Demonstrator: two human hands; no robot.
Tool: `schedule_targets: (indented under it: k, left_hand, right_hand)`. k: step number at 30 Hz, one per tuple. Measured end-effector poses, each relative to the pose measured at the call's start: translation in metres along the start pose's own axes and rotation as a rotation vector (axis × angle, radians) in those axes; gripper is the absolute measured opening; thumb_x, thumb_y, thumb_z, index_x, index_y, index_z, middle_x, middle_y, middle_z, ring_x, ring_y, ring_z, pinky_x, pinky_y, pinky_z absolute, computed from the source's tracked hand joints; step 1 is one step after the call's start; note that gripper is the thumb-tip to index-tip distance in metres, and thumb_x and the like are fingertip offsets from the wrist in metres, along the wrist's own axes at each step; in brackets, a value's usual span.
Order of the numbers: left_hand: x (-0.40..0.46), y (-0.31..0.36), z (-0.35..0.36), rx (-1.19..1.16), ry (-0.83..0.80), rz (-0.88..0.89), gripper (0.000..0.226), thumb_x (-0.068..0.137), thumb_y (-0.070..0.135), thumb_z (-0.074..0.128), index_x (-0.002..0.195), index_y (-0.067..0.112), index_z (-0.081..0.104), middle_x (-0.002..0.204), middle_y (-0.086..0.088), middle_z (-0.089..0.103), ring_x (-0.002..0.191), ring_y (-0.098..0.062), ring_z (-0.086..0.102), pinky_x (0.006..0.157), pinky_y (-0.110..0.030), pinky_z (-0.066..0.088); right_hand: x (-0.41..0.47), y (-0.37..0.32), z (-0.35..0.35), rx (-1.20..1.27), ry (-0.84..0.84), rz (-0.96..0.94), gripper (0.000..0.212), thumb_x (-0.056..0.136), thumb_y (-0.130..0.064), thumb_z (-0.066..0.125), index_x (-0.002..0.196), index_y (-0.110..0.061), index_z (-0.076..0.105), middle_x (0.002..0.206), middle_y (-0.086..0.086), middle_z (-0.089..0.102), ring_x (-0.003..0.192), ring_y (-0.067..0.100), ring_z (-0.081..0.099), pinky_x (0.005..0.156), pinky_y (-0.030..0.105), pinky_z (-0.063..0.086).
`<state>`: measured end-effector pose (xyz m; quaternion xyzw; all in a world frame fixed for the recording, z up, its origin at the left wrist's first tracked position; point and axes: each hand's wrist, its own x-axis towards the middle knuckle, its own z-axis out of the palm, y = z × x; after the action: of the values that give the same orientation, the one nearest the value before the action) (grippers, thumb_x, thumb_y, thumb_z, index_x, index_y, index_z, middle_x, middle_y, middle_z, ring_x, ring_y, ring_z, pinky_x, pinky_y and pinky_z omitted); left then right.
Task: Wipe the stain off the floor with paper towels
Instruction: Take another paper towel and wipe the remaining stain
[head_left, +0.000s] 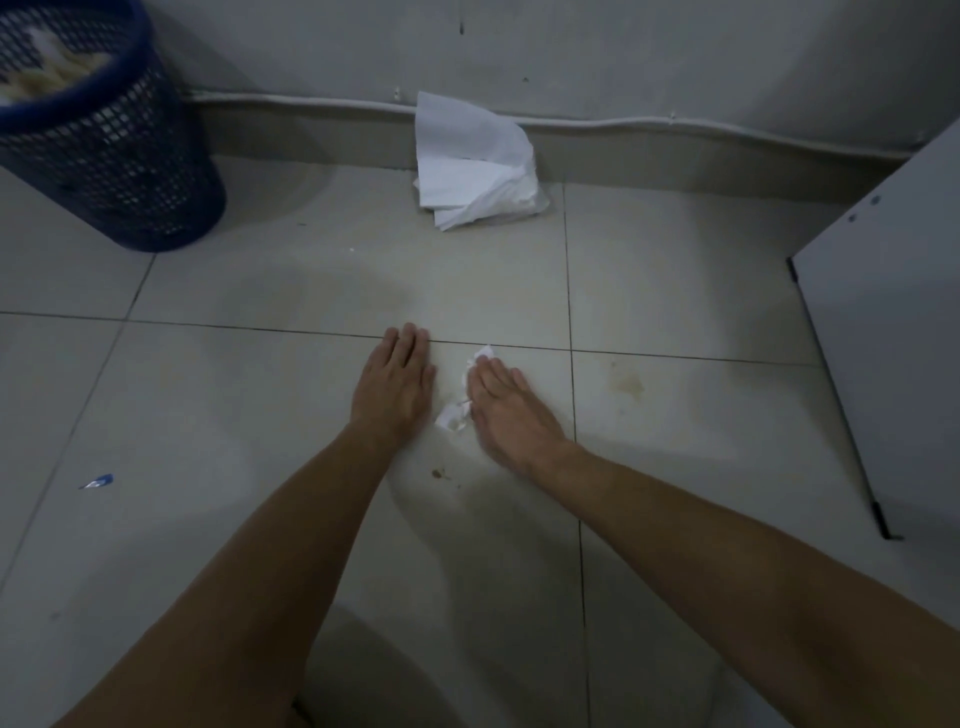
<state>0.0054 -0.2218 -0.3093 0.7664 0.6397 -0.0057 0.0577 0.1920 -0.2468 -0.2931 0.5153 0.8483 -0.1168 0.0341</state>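
Note:
My right hand (506, 410) lies palm down on a crumpled white paper towel (454, 414), pressing it onto the pale floor tiles; bits of the towel stick out past the fingertips and by the thumb. My left hand (396, 387) rests flat on the tile just left of it, fingers together, holding nothing. A small brown stain (438, 473) marks the tile between my forearms. A fainter yellowish stain (626, 383) lies on the tile to the right. A stack of clean paper towels (475, 166) leans against the baseboard ahead.
A dark blue mesh wastebasket (111, 156) with crumpled paper inside stands at the far left by the wall. A grey cabinet panel (893, 322) stands at the right. A small blue scrap (97, 482) lies on the floor at left.

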Motion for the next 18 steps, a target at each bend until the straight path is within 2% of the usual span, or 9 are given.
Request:
schedule_targets:
  k: [3, 5, 7, 9, 12, 14, 16, 18]
  left_hand:
    - [-0.001, -0.008, 0.001, 0.027, -0.007, 0.097, 0.057, 0.104, 0.027, 0.02, 0.149, -0.006, 0.01, 0.159, -0.021, 0.016, 0.149, -0.031, 0.009, 0.123, -0.041, 0.003]
    - [-0.003, -0.01, -0.005, 0.029, -0.024, 0.167, 0.058, 0.101, 0.025, 0.023, 0.147, -0.01, 0.016, 0.157, -0.025, 0.02, 0.147, -0.038, 0.014, 0.123, -0.044, 0.005]
    - [-0.004, -0.009, -0.016, -0.102, -0.023, 0.124, 0.055, 0.099, 0.021, 0.024, 0.143, -0.012, 0.029, 0.151, -0.029, 0.031, 0.143, -0.042, 0.026, 0.122, -0.045, 0.012]
    - [-0.005, -0.008, -0.027, -0.248, -0.007, 0.036, 0.046, 0.099, 0.015, 0.035, 0.141, -0.004, 0.04, 0.148, -0.025, 0.039, 0.138, -0.04, 0.035, 0.118, -0.044, 0.023]
    - [-0.023, 0.002, -0.044, -0.309, -0.019, 0.047, 0.038, 0.094, 0.01, 0.049, 0.131, 0.004, 0.054, 0.135, -0.021, 0.05, 0.121, -0.038, 0.047, 0.101, -0.045, 0.042]
    - [-0.044, 0.014, -0.052, -0.347, -0.029, 0.147, 0.029, 0.094, 0.009, 0.052, 0.119, 0.001, 0.062, 0.122, -0.022, 0.056, 0.11, -0.038, 0.053, 0.095, -0.043, 0.045]
    - [-0.063, 0.026, -0.056, -0.345, -0.046, 0.223, 0.023, 0.094, 0.009, 0.054, 0.111, 0.0, 0.065, 0.114, -0.022, 0.059, 0.103, -0.037, 0.056, 0.093, -0.041, 0.045]
    - [-0.08, 0.036, -0.056, -0.325, -0.05, 0.227, 0.022, 0.094, 0.01, 0.055, 0.109, 0.0, 0.067, 0.111, -0.021, 0.061, 0.101, -0.036, 0.057, 0.092, -0.04, 0.045]
  right_hand:
    - [-0.003, -0.029, 0.008, 0.002, -0.023, -0.11, 0.055, 0.104, -0.024, 0.025, 0.154, -0.007, 0.012, 0.164, 0.012, 0.007, 0.152, 0.023, 0.004, 0.12, 0.036, -0.001]
    - [-0.016, -0.033, 0.011, 0.036, -0.05, -0.214, 0.054, 0.104, -0.025, 0.029, 0.154, -0.008, 0.017, 0.163, 0.012, 0.01, 0.151, 0.024, 0.007, 0.121, 0.038, 0.006]
    - [-0.036, -0.027, 0.013, 0.033, -0.089, -0.343, 0.053, 0.103, -0.027, 0.033, 0.153, -0.011, 0.022, 0.163, 0.01, 0.012, 0.151, 0.024, 0.01, 0.12, 0.041, 0.013]
    - [-0.055, -0.017, 0.012, -0.016, -0.129, -0.411, 0.051, 0.103, -0.03, 0.034, 0.152, -0.015, 0.026, 0.164, 0.004, 0.013, 0.15, 0.021, 0.012, 0.118, 0.046, 0.016]
    - [-0.066, -0.01, 0.0, 0.045, -0.189, -0.393, 0.048, 0.102, -0.033, 0.04, 0.148, -0.022, 0.034, 0.162, -0.002, 0.02, 0.149, 0.017, 0.017, 0.114, 0.052, 0.018]
    - [-0.067, -0.014, -0.013, 0.2, -0.207, -0.351, 0.042, 0.101, -0.033, 0.042, 0.142, -0.024, 0.043, 0.155, 0.004, 0.037, 0.142, 0.023, 0.033, 0.115, 0.052, 0.02]
    - [-0.07, -0.015, -0.024, 0.358, -0.177, -0.229, 0.038, 0.101, -0.026, 0.041, 0.138, -0.024, 0.048, 0.137, 0.007, 0.056, 0.124, 0.027, 0.051, 0.115, 0.046, 0.027]
    - [-0.075, -0.008, -0.031, 0.348, -0.103, -0.107, 0.039, 0.1, -0.023, 0.042, 0.138, -0.019, 0.049, 0.129, 0.01, 0.059, 0.115, 0.029, 0.055, 0.104, 0.04, 0.041]
